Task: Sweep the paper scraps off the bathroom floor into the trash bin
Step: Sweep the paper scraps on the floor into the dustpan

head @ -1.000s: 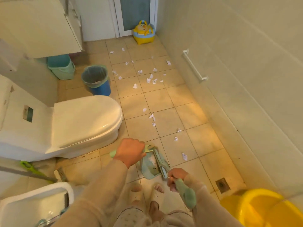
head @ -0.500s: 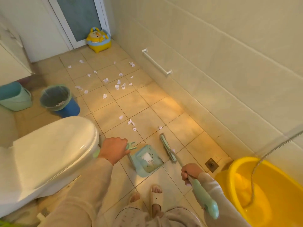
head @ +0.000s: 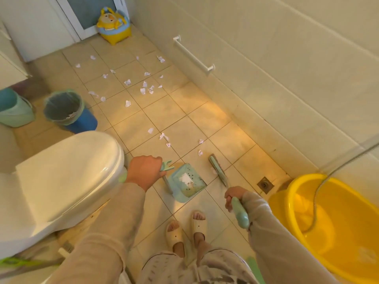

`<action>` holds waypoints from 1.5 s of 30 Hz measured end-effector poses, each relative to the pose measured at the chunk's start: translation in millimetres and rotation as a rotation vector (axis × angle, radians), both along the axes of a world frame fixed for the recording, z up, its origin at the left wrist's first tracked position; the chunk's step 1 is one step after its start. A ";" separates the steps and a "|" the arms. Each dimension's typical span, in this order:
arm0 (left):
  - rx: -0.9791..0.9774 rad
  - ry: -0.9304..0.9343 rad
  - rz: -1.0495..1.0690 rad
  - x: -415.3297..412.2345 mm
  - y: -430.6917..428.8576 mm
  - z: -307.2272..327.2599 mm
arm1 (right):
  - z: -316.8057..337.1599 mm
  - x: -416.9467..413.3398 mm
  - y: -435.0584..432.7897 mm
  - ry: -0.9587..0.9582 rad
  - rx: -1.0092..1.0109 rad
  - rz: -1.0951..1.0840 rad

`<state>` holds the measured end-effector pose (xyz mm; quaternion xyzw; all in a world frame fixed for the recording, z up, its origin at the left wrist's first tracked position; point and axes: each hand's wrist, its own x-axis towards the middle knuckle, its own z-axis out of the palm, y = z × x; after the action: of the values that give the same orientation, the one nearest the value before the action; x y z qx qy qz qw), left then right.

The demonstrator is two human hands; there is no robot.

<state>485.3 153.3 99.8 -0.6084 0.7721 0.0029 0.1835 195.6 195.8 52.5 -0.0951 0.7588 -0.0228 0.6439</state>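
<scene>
My left hand (head: 144,171) grips the handle of a pale green dustpan (head: 185,182) resting on the tiled floor just ahead of my feet; a few white bits lie in its tray. My right hand (head: 233,196) holds the green handle of a broom whose head (head: 217,170) touches the floor to the right of the pan. Several white paper scraps (head: 164,137) lie just beyond the pan, and more (head: 143,89) are scattered farther toward the door. The blue trash bin (head: 65,109) with a green liner stands left, behind the toilet.
A white toilet (head: 61,177) fills the left. A yellow basin (head: 336,222) with a hose sits at the right, a floor drain (head: 264,184) beside it. A green bucket (head: 14,111), a yellow child's potty (head: 113,25) by the door, a wall rail (head: 192,54).
My view has turned toward the right wall. The broom head has swung from on top of the dustpan out to its right, and the pan now lies flat on the floor.
</scene>
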 end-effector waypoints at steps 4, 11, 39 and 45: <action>-0.001 0.019 -0.001 -0.8 -5.4 0.0 | 6.1 -7.3 2.4 -0.088 0.042 -0.045; -0.008 0.011 -0.013 3.3 -16.6 3.7 | 14.1 -16.3 16.7 -0.271 0.101 -0.131; -0.061 0.006 0.434 -86.1 -34.9 2.0 | 28.9 -92.1 -184.4 -0.114 -0.261 0.275; -0.006 0.004 0.479 -120.7 -44.8 3.4 | 3.1 -79.4 -186.3 0.060 -0.093 0.618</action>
<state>364.6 108.5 103.2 -0.7748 0.6060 0.0453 0.1743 116.1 9.5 55.6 -0.3514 0.7109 0.1421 0.5924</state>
